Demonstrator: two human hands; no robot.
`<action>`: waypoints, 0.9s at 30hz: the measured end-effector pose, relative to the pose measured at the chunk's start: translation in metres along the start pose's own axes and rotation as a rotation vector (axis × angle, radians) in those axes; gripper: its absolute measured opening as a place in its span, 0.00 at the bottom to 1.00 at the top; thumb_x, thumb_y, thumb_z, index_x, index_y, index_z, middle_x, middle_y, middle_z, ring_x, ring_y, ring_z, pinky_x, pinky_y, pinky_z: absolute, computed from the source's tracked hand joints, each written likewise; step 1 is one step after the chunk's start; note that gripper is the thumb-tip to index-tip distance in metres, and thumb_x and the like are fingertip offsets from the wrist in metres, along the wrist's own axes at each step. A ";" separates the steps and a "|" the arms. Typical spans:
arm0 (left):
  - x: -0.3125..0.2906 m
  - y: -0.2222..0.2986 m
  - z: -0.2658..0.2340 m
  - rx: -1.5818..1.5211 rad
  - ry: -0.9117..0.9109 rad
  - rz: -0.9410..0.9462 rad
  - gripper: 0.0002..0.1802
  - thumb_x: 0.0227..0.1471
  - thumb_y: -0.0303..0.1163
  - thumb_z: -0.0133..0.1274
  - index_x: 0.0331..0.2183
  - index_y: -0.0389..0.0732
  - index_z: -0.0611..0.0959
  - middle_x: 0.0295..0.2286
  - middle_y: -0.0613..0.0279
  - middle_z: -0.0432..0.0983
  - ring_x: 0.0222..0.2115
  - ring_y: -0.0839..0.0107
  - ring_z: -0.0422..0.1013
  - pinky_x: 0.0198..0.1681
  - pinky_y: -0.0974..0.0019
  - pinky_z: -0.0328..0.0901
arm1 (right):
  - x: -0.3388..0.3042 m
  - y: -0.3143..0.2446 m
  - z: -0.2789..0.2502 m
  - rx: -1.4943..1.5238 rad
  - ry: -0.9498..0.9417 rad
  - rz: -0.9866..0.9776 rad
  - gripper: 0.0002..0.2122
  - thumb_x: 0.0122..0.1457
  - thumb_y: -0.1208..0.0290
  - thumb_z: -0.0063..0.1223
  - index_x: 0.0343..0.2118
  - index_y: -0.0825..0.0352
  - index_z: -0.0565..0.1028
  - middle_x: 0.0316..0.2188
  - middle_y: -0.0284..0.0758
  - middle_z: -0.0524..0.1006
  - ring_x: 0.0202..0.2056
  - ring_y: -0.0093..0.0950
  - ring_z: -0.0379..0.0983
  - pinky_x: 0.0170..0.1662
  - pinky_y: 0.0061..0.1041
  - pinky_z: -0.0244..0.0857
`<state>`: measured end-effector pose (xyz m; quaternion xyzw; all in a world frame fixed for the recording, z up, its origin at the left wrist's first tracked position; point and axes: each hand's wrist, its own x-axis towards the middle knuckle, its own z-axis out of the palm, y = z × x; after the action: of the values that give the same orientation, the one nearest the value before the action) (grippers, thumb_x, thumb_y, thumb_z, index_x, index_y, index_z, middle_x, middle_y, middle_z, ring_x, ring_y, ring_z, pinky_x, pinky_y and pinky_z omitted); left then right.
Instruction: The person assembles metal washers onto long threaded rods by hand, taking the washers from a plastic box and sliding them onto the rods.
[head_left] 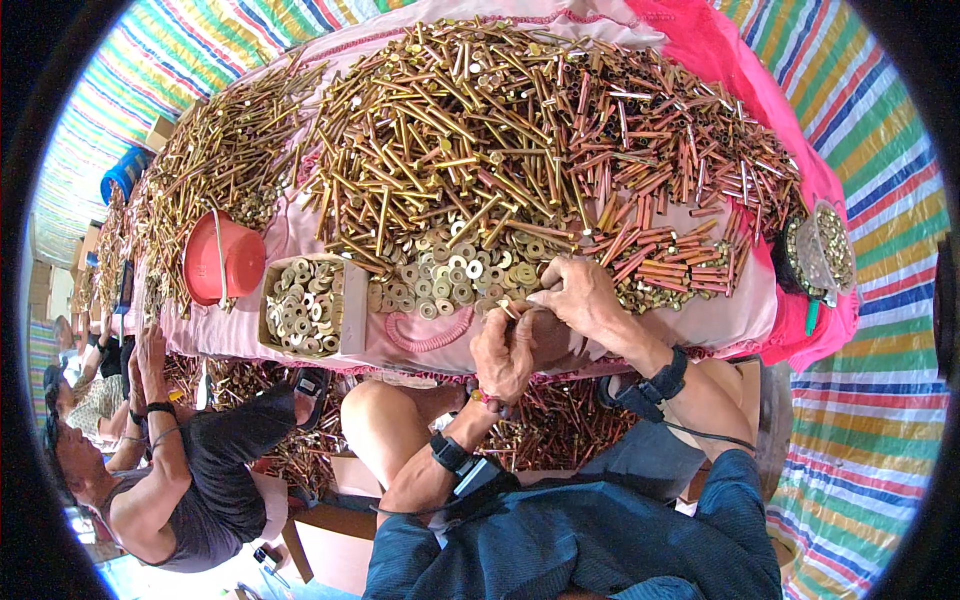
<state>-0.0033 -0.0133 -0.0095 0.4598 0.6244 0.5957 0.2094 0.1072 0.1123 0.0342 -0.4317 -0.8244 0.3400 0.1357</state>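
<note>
The left hand (503, 352) pinches a small, gold-coloured metal piece (509, 309) between thumb and finger, maybe to keep it steady, so it sits at the grip's twelve o'clock. The right hand (583, 296) is just beside the left at two o'clock, but whether that grip holds anything is too hard to see. Flat, round, dull-gold metal washers (442, 288) at ten o'clock, long, gold metal bolts (400, 175) at eleven and short, pinkish metal tubes (672, 268) at two seem heaped close for easy reaching.
</note>
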 end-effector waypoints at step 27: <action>0.003 0.009 0.019 0.087 -0.091 0.152 0.05 0.56 0.24 0.56 0.36 0.37 0.77 0.22 0.50 0.75 0.21 0.56 0.73 0.27 0.62 0.67 | -0.023 -0.016 -0.040 0.772 -0.121 0.130 0.08 0.56 0.70 0.63 0.31 0.69 0.77 0.24 0.31 0.78 0.23 0.20 0.75 0.25 0.21 0.69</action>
<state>0.0132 -0.0012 -0.0044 0.5410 0.6028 0.5608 0.1716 0.1314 0.1049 0.0756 -0.3796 -0.6133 0.6577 0.2174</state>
